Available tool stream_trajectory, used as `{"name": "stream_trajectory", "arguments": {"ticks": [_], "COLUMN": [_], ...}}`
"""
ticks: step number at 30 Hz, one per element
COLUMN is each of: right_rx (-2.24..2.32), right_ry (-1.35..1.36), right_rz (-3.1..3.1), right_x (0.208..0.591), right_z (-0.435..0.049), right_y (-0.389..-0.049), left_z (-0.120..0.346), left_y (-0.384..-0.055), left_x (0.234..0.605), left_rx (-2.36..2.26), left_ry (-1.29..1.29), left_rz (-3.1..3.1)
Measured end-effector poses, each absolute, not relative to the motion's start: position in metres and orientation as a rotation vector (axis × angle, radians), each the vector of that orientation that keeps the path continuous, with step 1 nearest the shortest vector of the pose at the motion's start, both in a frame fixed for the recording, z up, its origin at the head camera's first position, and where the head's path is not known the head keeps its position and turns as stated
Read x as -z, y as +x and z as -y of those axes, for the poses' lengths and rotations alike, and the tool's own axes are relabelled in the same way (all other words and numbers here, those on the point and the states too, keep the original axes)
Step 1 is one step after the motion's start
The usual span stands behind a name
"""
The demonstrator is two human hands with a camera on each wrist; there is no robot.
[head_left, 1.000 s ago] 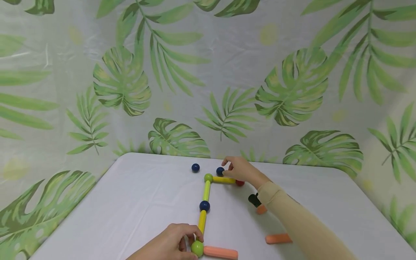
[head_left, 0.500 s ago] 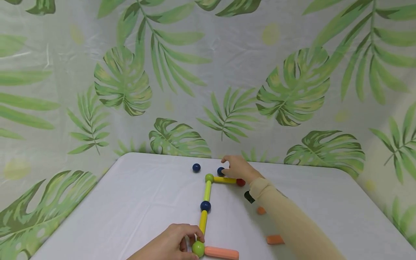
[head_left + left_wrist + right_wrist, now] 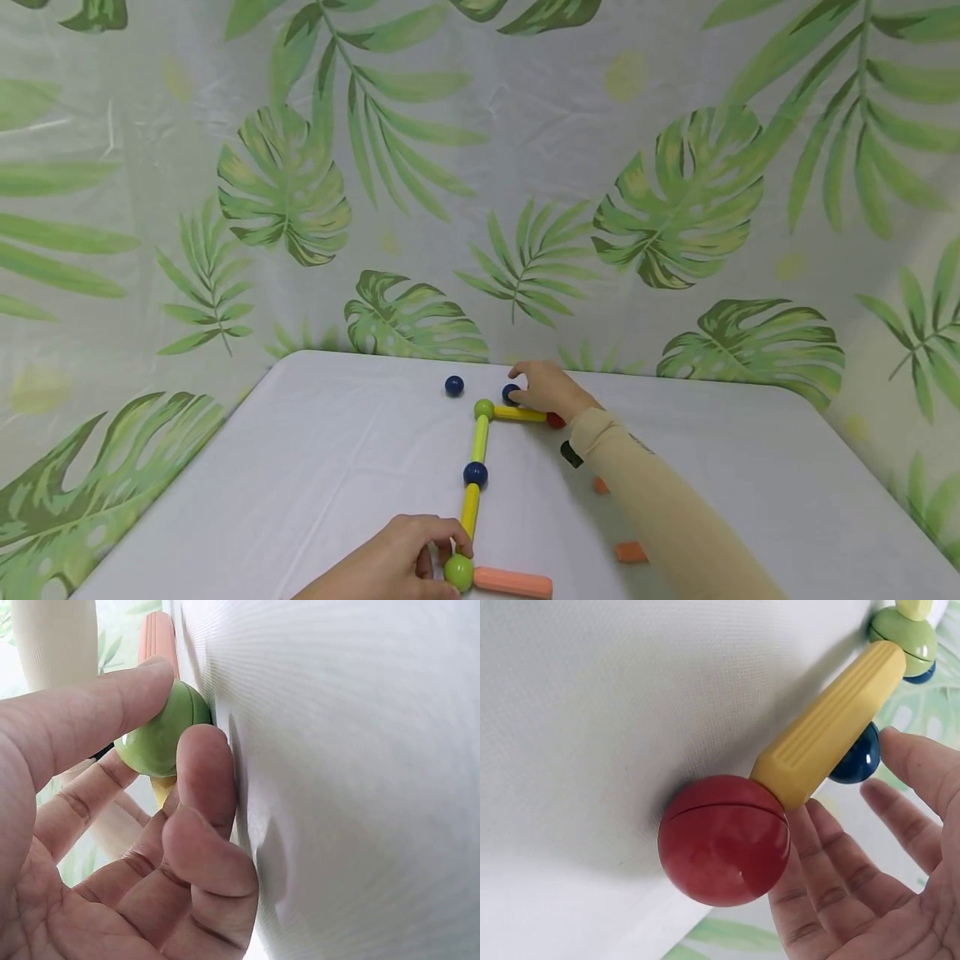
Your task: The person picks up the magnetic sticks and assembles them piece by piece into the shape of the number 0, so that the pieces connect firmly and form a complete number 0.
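Note:
My left hand [image 3: 408,557] pinches a green ball [image 3: 458,572] at the table's near edge; thumb and fingertips lie against it in the left wrist view. From this ball a salmon-pink rod [image 3: 513,582] points right and a yellow rod [image 3: 469,510] leads away to a blue ball [image 3: 476,473]. A lime rod [image 3: 480,439] continues to another green ball [image 3: 484,409]. There a second yellow rod [image 3: 832,724] turns right and ends in a red ball [image 3: 724,840]. Behind that rod, my right hand [image 3: 551,390] has thumb and index finger around a loose blue ball [image 3: 856,756].
Another blue ball [image 3: 454,386] lies at the back of the white table [image 3: 337,450]. Orange pieces [image 3: 632,552] show partly from under the right sleeve [image 3: 660,492], with a small black object [image 3: 572,453] beside its cuff. A leaf-print cloth [image 3: 405,167] hangs behind.
The right forearm has shifted slightly left, covering more of the orange pieces. Both hands stay at their balls, and the chain of rods has kept its shape.

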State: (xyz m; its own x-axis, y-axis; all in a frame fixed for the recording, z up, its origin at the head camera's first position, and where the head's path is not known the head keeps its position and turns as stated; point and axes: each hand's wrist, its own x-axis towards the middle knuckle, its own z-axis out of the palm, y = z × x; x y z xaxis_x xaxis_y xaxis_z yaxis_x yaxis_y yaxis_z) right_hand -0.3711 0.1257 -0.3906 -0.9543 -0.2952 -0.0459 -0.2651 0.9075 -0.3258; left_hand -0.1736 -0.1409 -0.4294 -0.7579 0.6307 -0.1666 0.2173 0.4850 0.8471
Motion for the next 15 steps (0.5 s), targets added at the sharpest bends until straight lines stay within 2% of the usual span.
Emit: {"name": "stream_trajectory", "arguments": {"ticks": [15], "right_rx": [0.491], "right_ry": [-0.463], "right_rz": [-2.967], "right_x": [0.3963], "right_z": [-0.1198], "right_y": [-0.3765], "left_z": [0.1409], "left_y": [-0.1730], "left_x": [0.4287], "left_rx": [-1.213], "left_ry": [0.670], "left_rz": [-2.263]}}
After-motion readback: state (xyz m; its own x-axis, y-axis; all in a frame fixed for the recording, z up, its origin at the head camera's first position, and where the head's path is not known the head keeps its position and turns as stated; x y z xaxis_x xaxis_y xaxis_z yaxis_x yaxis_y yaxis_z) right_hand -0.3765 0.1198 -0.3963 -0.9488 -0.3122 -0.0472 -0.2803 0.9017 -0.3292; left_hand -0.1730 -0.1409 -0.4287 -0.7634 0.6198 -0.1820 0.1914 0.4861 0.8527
